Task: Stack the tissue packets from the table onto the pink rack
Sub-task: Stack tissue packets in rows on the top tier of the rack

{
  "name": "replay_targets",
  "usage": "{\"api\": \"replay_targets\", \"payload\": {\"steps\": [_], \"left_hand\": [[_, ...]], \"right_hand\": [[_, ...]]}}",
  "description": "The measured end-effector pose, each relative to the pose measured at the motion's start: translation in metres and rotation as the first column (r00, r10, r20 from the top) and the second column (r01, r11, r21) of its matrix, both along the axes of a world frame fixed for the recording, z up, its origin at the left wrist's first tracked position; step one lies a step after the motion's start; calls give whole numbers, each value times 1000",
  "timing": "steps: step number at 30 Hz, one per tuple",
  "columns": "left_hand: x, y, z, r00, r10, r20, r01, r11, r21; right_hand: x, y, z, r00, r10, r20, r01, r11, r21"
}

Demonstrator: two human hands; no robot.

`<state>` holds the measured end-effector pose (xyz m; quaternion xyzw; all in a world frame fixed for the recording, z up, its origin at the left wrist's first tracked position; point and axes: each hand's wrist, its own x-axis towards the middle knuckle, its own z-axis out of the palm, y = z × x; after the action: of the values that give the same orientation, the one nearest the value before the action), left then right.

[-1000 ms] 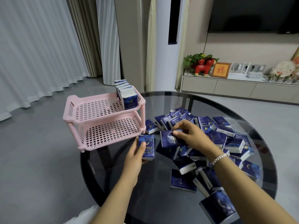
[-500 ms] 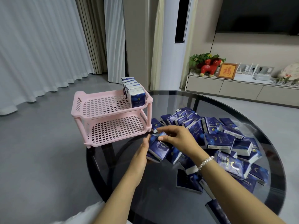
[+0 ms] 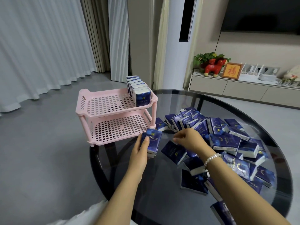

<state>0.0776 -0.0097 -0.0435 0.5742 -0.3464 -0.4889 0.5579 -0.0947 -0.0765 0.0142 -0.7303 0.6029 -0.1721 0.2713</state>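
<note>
Head view: loose packet pile (image 3: 227,140) beside pink rack (image 3: 113,111) on glass table (image 3: 162,184).

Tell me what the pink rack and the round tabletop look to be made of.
Pink rack: looks like moulded plastic, matte, with gridded perforated shelves. Tabletop: apparently dark tinted glass, glossy; the table's legs and the floor show through it.

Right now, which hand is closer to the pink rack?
Left. The left hand grips a tissue packet just at the front corner of the pink rack; the right hand hovers farther right, over the loose pile.
</note>
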Motion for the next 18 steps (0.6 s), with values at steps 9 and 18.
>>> {"api": "replay_targets", "payload": {"steps": [9, 18], "left_hand": [[0, -7, -6, 999, 38, -20, -37, 999, 38], [1, -5, -5, 998, 51, -24, -50, 998, 47]], "right_hand": [[6, -2, -21, 952, 128, -279, -96, 988, 123], [14, -8, -24, 933, 221, -285, -161, 962, 219]]}}
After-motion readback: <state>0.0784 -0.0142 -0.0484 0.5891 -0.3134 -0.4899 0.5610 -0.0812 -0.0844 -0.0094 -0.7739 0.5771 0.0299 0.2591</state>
